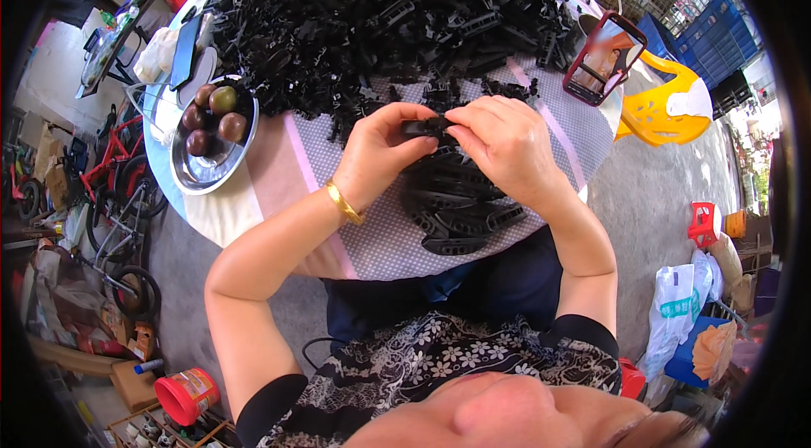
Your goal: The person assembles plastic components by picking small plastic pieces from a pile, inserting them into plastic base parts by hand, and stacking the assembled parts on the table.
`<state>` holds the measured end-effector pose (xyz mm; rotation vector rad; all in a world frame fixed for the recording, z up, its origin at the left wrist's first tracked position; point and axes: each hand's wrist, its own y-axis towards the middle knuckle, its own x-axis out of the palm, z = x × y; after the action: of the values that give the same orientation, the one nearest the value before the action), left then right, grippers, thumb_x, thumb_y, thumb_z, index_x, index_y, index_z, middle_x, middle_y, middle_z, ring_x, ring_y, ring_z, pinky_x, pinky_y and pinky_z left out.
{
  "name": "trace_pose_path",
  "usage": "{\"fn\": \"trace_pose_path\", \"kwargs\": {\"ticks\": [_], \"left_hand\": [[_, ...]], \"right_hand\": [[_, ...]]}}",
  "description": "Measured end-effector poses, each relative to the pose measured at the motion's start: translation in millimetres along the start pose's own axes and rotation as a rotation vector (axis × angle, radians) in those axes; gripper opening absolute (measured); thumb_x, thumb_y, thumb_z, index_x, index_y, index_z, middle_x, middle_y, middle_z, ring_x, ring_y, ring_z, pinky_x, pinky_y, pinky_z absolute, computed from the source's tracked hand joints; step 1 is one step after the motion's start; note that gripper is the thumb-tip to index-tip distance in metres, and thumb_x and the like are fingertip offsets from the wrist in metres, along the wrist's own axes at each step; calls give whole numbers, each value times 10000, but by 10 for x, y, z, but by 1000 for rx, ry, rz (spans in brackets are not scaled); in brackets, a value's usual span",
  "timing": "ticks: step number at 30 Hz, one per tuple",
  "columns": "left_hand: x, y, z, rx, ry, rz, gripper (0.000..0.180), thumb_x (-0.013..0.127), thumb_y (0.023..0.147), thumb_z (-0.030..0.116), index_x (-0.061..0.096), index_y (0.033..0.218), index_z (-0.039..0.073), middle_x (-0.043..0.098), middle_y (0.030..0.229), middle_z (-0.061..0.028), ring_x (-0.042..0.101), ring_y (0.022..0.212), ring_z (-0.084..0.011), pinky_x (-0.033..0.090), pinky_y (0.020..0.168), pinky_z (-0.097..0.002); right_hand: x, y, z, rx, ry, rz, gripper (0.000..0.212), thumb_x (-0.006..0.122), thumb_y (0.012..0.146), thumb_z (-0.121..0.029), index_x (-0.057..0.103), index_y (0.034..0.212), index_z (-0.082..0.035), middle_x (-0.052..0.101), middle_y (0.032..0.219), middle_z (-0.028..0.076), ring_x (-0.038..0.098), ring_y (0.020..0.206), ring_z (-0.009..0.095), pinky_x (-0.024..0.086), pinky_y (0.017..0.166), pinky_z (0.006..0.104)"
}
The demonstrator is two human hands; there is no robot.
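Observation:
My left hand point(378, 151), with a gold bangle at its wrist, pinches one end of a small black plastic part point(416, 129) between thumb and fingers. My right hand point(505, 142) grips the other end, so the fingertips of both hands nearly meet over it. The exact shape of the part is partly hidden by the fingers. Just below the hands lies a small pile of longer, curved black plastic pieces point(460, 224). Beyond them a large heap of loose black plastic parts point(380, 26) covers the far side of the table.
The round table has a patterned cloth point(274, 169). On its left stands a metal dish point(203, 184) with several dark round fruits point(232, 127). A phone point(604, 59) stands upright at the right edge, before a yellow chair point(667, 123). A red bucket point(186, 397) is on the floor, lower left.

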<state>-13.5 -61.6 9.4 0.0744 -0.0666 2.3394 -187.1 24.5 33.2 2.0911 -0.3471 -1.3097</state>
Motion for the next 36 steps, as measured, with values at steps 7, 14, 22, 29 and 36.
{"fn": "trace_pose_path", "kwargs": {"ticks": [7, 14, 22, 29, 36], "left_hand": [[4, 14, -55, 0, -22, 16, 323, 652, 826, 2, 539, 1127, -19, 631, 989, -65, 619, 892, -115, 513, 812, -238], [-22, 12, -22, 16, -151, 42, 362, 655, 819, -19, 515, 1152, -26, 620, 1078, -109, 601, 948, -128, 515, 835, -250], [73, -100, 75, 392, 221, 65, 292, 648, 773, -51, 565, 1052, -31, 656, 967, -86, 636, 888, -125, 531, 800, -254], [-11, -84, 93, 310, 223, -74, 359, 636, 793, -65, 510, 1127, -27, 614, 1092, -111, 599, 1004, -142, 511, 837, -261], [10, -74, 86, 631, 519, -450, 400, 673, 798, 85, 550, 1163, -21, 647, 1076, -158, 602, 1057, -229, 444, 954, -349]], "right_hand": [[-9, -2, -47, -49, -146, -95, 119, 682, 738, -127, 629, 819, -57, 588, 732, 43, 597, 699, 222, 465, 643, 331], [-44, 21, -124, -25, -82, -86, 180, 684, 737, -150, 627, 872, -46, 603, 802, 74, 603, 766, 237, 478, 675, 326], [-40, 9, 123, 445, 590, -314, 298, 751, 688, -157, 669, 924, 5, 673, 808, 95, 629, 746, 124, 489, 678, 264], [-140, 66, 296, 497, 933, -421, 221, 692, 808, -111, 649, 990, 8, 680, 914, 70, 622, 852, 100, 497, 732, 278], [58, 188, 1103, 142, -249, -161, 178, 660, 754, -112, 682, 929, -90, 604, 850, 67, 599, 826, 254, 500, 740, 344]]}}
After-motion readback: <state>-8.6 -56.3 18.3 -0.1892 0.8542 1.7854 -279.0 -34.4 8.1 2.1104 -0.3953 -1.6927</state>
